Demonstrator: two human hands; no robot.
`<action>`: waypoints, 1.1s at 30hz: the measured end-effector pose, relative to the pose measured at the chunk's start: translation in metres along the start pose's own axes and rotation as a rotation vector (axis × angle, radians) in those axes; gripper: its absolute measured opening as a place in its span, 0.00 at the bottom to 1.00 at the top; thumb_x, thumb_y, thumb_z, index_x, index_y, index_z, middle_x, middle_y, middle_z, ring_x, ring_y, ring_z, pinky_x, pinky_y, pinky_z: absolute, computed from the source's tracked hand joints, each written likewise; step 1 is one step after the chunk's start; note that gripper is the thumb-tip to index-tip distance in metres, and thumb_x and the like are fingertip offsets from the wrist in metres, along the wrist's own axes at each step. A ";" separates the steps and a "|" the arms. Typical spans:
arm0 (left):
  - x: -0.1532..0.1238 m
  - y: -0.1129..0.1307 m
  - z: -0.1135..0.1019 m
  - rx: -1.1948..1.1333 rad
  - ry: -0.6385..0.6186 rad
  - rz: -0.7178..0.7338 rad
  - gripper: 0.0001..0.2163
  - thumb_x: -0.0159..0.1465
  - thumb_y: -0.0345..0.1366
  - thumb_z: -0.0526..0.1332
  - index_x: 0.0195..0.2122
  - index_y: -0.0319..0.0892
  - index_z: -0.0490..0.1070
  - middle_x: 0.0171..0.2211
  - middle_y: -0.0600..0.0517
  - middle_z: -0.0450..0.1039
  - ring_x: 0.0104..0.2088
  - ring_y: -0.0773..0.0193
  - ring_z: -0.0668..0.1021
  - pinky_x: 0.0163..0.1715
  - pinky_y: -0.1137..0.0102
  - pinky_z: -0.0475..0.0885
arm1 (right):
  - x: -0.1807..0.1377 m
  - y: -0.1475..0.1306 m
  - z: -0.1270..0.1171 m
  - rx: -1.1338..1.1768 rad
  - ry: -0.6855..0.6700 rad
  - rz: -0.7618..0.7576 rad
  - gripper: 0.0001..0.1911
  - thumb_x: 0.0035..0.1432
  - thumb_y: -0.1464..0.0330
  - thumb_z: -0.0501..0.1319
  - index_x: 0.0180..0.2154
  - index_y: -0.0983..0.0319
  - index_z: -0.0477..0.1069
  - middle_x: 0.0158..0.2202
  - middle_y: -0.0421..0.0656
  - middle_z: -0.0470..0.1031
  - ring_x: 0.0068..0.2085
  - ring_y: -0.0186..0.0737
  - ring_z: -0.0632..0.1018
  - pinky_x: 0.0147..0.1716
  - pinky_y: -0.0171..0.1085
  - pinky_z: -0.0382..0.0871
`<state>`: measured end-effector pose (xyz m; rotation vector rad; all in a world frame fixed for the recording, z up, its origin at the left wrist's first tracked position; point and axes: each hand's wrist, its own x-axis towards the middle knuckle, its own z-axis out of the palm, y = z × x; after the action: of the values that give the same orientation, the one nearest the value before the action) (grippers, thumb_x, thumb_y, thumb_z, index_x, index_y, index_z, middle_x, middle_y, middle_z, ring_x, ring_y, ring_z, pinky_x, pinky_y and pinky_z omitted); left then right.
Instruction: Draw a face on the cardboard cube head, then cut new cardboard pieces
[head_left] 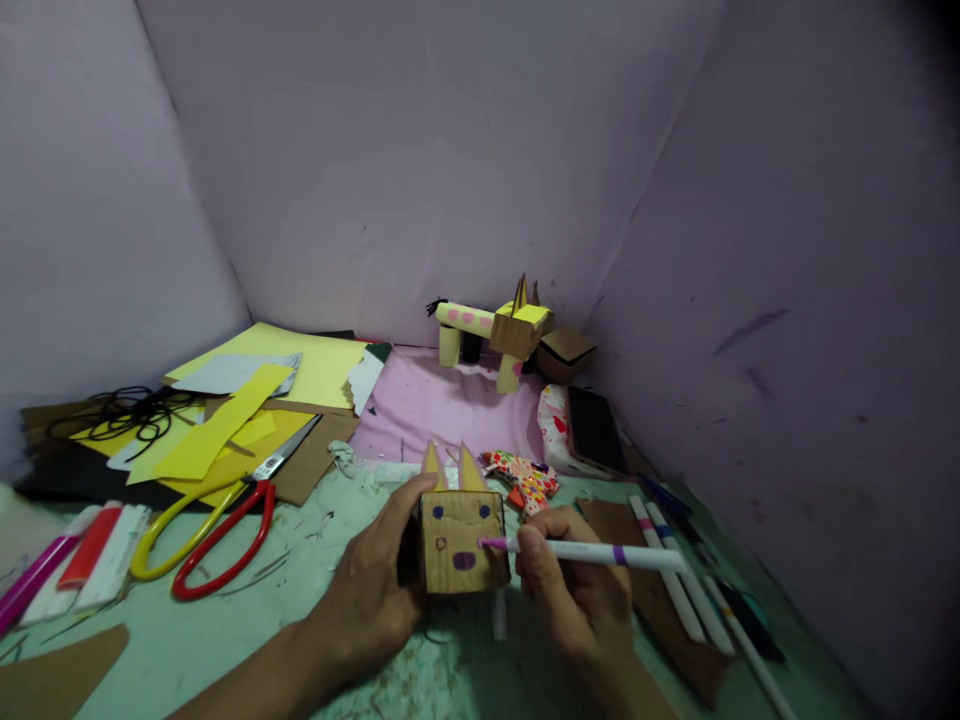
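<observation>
My left hand point(382, 580) grips a small cardboard animal head point(463, 530) by its left side, holding it upright above the table. Two pointed yellow ears rise from its top, and the front has two dark eyes, a purple snout and a small outlined circle on the left cheek. In my right hand point(577, 580) is a white felt-tip marker point(607, 553) with a purple band. Its pink-purple tip touches the right cheek of the face. Part of a pale tube shows below the head; whatever else is behind it is hidden.
Scissors point(217, 540) with yellow and red handles lie left, near yellow paper point(225, 430) and black cord point(120, 415). Several markers point(675, 580) rest on the right. A cardboard animal figure point(487, 325) stands at the back, and a phone point(595, 428) leans on a patterned pouch point(553, 425).
</observation>
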<state>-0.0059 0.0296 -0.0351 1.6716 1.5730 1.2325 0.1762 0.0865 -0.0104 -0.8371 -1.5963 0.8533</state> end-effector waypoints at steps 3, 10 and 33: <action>0.000 0.001 0.000 0.021 -0.002 -0.006 0.35 0.56 0.29 0.62 0.63 0.50 0.51 0.59 0.46 0.68 0.54 0.51 0.76 0.55 0.57 0.71 | 0.000 0.001 0.000 -0.001 0.005 -0.011 0.13 0.64 0.62 0.57 0.28 0.59 0.67 0.20 0.35 0.63 0.20 0.31 0.63 0.19 0.32 0.51; 0.001 0.001 0.000 0.003 -0.006 0.001 0.33 0.57 0.30 0.61 0.63 0.48 0.52 0.58 0.44 0.68 0.53 0.50 0.76 0.53 0.56 0.72 | -0.001 0.001 -0.001 -0.012 -0.016 0.037 0.16 0.64 0.59 0.56 0.27 0.59 0.67 0.19 0.35 0.62 0.20 0.32 0.63 0.21 0.34 0.52; 0.003 0.006 0.000 -0.031 -0.014 -0.024 0.33 0.57 0.31 0.63 0.63 0.47 0.52 0.56 0.45 0.71 0.51 0.52 0.78 0.51 0.62 0.74 | 0.000 -0.003 -0.002 -0.005 -0.020 -0.004 0.15 0.65 0.59 0.57 0.27 0.59 0.67 0.20 0.35 0.64 0.21 0.32 0.64 0.21 0.34 0.53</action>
<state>-0.0030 0.0311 -0.0289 1.6342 1.5537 1.2240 0.1775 0.0853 -0.0075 -0.8312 -1.6180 0.8572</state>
